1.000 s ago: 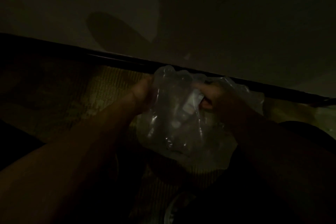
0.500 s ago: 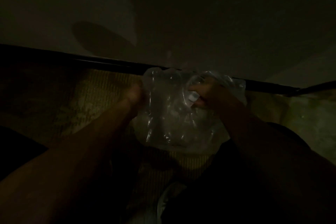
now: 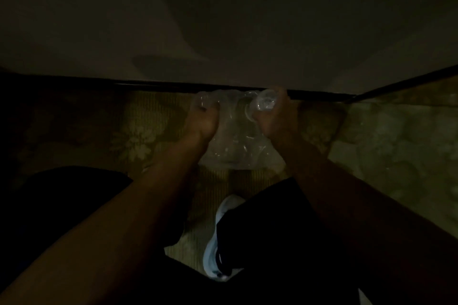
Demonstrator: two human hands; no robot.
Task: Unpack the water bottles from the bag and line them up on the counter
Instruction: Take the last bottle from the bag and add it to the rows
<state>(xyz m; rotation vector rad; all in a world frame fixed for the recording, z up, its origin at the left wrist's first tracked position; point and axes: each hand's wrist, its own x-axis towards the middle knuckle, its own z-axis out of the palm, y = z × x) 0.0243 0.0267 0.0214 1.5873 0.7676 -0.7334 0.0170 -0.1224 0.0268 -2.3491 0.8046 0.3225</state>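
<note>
The scene is very dark. A clear plastic bag (image 3: 235, 141) hangs in front of me, just below the dark front edge of the pale counter (image 3: 223, 32). My left hand (image 3: 203, 121) grips the bag's left upper rim. My right hand (image 3: 275, 119) is closed around a clear water bottle (image 3: 264, 103) at the bag's top right, its round end facing me beside the counter edge. More clear shapes show dimly inside the bag; I cannot tell how many bottles they are.
The counter's dark edge (image 3: 153, 85) runs across the view and turns a corner at the right (image 3: 354, 99). Below lies a patterned floor covering (image 3: 138, 136). My dark trousers and a white shoe (image 3: 215, 242) are underneath the bag.
Both hands and the bag have risen toward the counter edge. My right hand has drawn a bottle up to the bag's top, where its round end now shows.
</note>
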